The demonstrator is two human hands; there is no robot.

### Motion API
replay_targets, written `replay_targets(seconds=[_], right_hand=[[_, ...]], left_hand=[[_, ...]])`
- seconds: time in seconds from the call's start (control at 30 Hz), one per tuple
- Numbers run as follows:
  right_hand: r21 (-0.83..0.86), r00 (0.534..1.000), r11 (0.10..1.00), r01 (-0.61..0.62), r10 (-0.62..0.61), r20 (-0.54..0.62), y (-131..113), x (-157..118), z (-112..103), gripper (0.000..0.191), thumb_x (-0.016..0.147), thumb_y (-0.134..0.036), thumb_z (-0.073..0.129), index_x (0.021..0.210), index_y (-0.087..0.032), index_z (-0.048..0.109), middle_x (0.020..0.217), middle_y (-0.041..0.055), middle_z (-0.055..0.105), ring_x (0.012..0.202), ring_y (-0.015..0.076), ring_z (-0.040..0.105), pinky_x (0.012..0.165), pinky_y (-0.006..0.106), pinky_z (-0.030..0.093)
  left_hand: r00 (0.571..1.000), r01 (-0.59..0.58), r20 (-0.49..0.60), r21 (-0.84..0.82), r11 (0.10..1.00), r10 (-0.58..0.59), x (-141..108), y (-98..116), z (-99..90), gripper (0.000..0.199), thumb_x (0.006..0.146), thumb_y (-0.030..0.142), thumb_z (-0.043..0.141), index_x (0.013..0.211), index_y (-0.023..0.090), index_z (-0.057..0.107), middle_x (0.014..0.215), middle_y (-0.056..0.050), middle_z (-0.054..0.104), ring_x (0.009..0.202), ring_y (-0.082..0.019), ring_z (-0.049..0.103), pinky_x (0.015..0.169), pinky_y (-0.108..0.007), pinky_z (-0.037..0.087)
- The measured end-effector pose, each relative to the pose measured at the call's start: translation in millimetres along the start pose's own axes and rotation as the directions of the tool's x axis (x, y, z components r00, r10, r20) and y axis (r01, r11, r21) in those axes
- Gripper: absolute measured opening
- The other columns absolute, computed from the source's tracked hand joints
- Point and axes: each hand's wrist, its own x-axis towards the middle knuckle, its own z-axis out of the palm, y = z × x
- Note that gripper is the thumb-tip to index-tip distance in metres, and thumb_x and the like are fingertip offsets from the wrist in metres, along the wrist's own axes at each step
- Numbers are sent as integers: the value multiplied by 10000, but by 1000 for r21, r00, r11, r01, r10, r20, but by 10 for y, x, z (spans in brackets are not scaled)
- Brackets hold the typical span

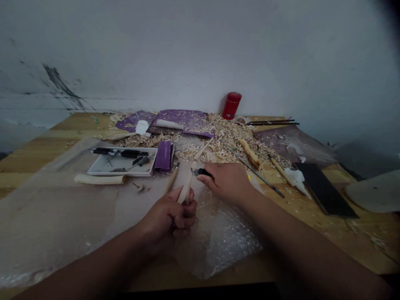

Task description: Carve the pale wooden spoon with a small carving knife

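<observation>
Near the middle of the view, my left hand (175,212) is closed around a pale carved wooden piece (186,188), whose thin end points up and away from me. My right hand (229,181) grips a black-handled tool (203,171) just to the right of that thin end. The tool's small metal tip is at or very close to the wood; whether they touch is too small to tell. Beneath both hands lies clear bubble wrap (225,237) on the wooden table (18,162).
A white tray (153,166) holds several tools; a purple folded piece (163,155) adjoins it. A wooden stick (100,179) lies in front. Shavings (218,141) and a red can (231,106) are behind. Rightward are a metal file (265,180) and a dark flat block (325,189).
</observation>
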Motion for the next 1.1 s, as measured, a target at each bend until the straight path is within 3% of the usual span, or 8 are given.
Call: replay_targets(seconds=[0.1, 0.17, 0.27, 0.4, 0.57, 0.67, 1.0, 1.1], right_hand=[[-24, 965, 965, -261, 261, -18, 260, 58, 9, 547, 827, -550, 123, 863, -209, 550, 723, 53, 613, 594, 166, 522, 464, 250, 180], [20, 948, 950, -313, 313, -58, 401, 65, 13, 538, 841, -523, 119, 863, -203, 551, 727, 53, 607, 606, 160, 517, 469, 244, 201], [120, 972, 971, -207, 218, -88, 401, 24, 15, 498, 849, -503, 150, 812, -200, 543, 686, 29, 589, 618, 145, 511, 490, 232, 226], [227, 996, 973, -34, 52, -73, 142, -64, -4, 447, 850, -488, 195, 789, -189, 521, 661, 8, 568, 589, 122, 493, 500, 223, 231], [261, 979, 948, 181, -199, 43, -84, -141, -15, 409, 844, -486, 244, 800, -183, 516, 687, 8, 576, 622, 122, 500, 530, 227, 236], [262, 961, 936, 236, -264, 77, -124, -155, -4, 401, 844, -483, 250, 808, -183, 514, 693, 7, 581, 634, 126, 503, 538, 232, 235], [119, 983, 976, 181, -184, 16, -106, -113, -6, 462, 829, -538, 212, 804, -198, 522, 708, 9, 599, 630, 140, 522, 506, 242, 200], [64, 1000, 998, -10, 10, 0, 105, -26, 1, 459, 830, -534, 206, 822, -213, 535, 715, 20, 606, 606, 148, 518, 489, 241, 198]], left_hand=[[1000, 5, 18, 36, 999, -5, -26, -44, 39, 358, 337, -35, 354, 624, 177, 321, 535, 61, 274, 378, -19, 233, 295, -100, 173], [999, -15, 43, 57, 998, 13, -25, -53, 47, 350, 356, -33, 364, 633, 180, 329, 541, 60, 293, 380, -26, 257, 294, -109, 271], [993, -40, 112, 93, 995, 30, 13, -34, 8, 319, 450, -11, 384, 699, 188, 370, 583, 52, 366, 372, -40, 312, 330, -206, 414], [986, -95, 154, 152, 984, 71, 75, -18, -72, 207, 605, 54, 357, 765, 175, 407, 603, 16, 481, 339, -71, 421, 330, -228, 414], [993, -113, 58, 236, 965, 102, 81, -8, -72, 114, 706, 108, 350, 774, 178, 410, 522, 26, 501, 300, -68, 414, 319, -188, 370], [996, -92, 11, 276, 957, 92, 58, 10, -45, 59, 739, 144, 373, 767, 188, 398, 503, 55, 463, 289, -38, 324, 323, -183, 375], [999, -42, 33, 362, 931, 32, 20, 27, 5, 48, 795, 210, 397, 776, 216, 354, 453, 96, 378, 295, -23, 259, 332, -170, 400], [996, 14, 79, 379, 925, -48, -32, -16, 64, 59, 789, 202, 410, 763, 206, 357, 453, 92, 378, 306, -22, 286, 335, -156, 388]])
